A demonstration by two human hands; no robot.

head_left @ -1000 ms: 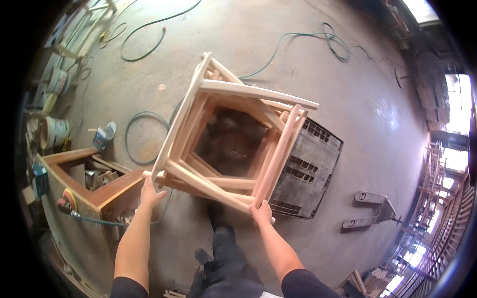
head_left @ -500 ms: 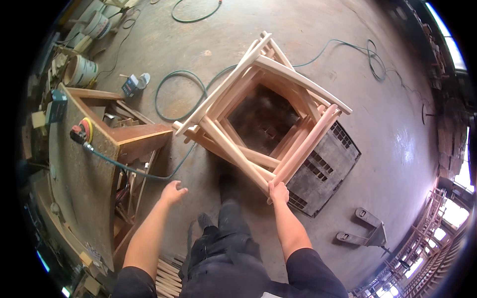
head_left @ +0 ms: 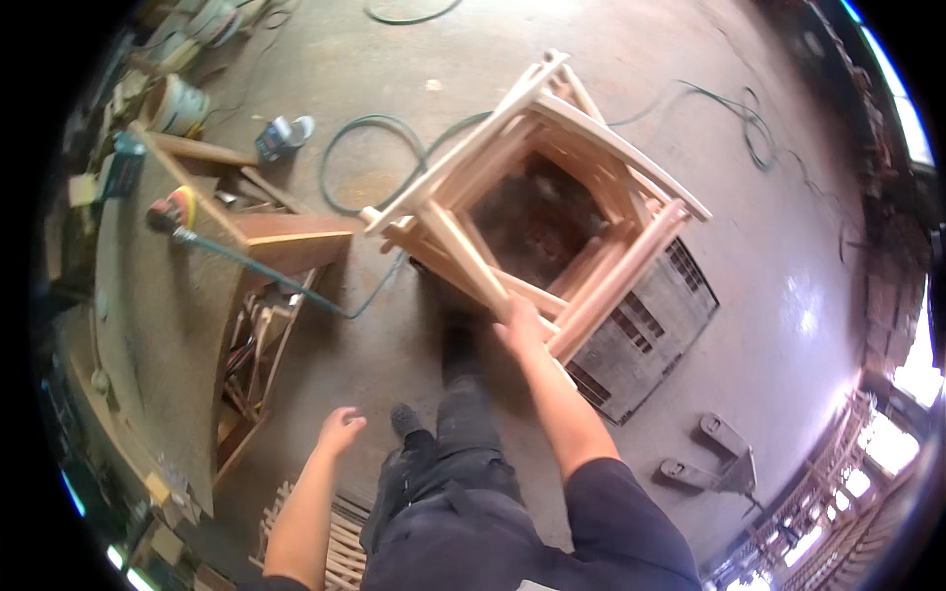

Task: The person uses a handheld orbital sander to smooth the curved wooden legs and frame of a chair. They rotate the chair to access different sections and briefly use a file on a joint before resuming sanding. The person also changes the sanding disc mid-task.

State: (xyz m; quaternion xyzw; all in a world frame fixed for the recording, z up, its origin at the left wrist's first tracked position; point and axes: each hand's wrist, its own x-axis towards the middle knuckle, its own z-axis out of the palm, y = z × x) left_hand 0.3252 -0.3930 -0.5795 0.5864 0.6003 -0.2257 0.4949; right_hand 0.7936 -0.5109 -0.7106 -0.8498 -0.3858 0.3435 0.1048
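Observation:
A stack of pale wooden frames, nested in one another, stands in front of me with a dark hollow in its middle. My right hand is closed round the near rail of the top frame, close to its nearest corner. My left hand hangs apart from the stack over the floor, holding nothing, its fingers loosely bent and apart. Beneath the stack, a grey slatted plastic pallet shows on the right.
At left is a wooden workbench with an air sander and a green hose. Offcuts fill its open side. A pallet jack stands right. Turned wooden sticks lie by my left leg. Hose loops cross the floor.
My right hand has shifted left along the near side, from the nearest corner to the adjoining rail. My left hand has dropped lower, nearer my body. The view has tilted slightly.

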